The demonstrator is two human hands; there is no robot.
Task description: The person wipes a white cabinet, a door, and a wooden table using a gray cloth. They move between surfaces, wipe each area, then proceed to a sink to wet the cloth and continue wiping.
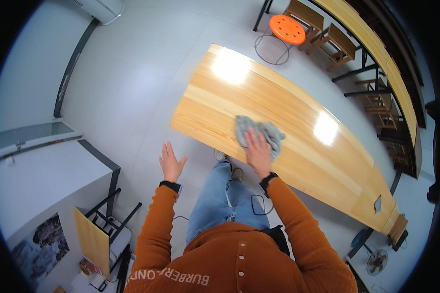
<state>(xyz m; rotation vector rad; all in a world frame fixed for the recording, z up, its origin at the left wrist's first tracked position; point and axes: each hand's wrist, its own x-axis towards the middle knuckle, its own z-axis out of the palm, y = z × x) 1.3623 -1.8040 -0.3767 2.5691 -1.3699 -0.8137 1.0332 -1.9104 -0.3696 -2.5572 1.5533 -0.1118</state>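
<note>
A crumpled grey cloth (243, 128) lies on a long wooden tabletop (220, 99), close to its near edge. My right hand (257, 152) rests flat on the cloth and presses it to the wood, with the fingers pointing away from me. My left hand (172, 163) is in the air over the floor, left of the table's near corner. Its fingers are spread and nothing is in it. Both wrists wear dark bands, and a thin dark cord loop (258, 205) hangs below the right one.
An orange round stool (287, 29) stands beyond the table, near wooden stools (339, 42) under another long table (388, 66). At lower left a wooden board (93, 240) leans by a black metal frame (117, 216). A fan (377, 262) is at lower right.
</note>
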